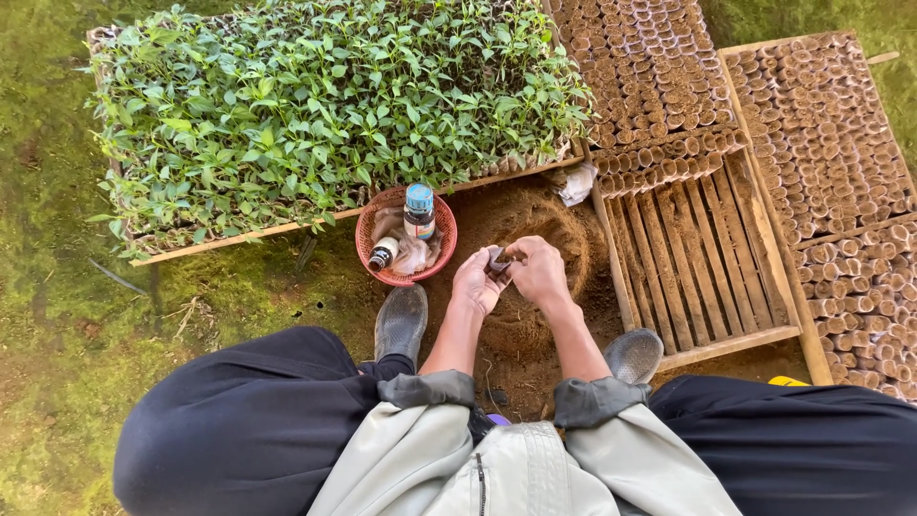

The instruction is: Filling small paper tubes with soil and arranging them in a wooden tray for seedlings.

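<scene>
Left hand [475, 279] and right hand [538, 270] pinching small dark pot [498, 261] | above brown soil heap [521, 225] | beside red woven plastic basket [374, 263]

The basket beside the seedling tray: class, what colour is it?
Red, a round woven basket holding two small bottles; the head view shows it clearly.

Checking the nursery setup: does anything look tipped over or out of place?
In the red basket, the small dark bottle lies on its side beside the upright blue-capped bottle. Several small pots in the slatted wooden crate lie tipped.
</scene>
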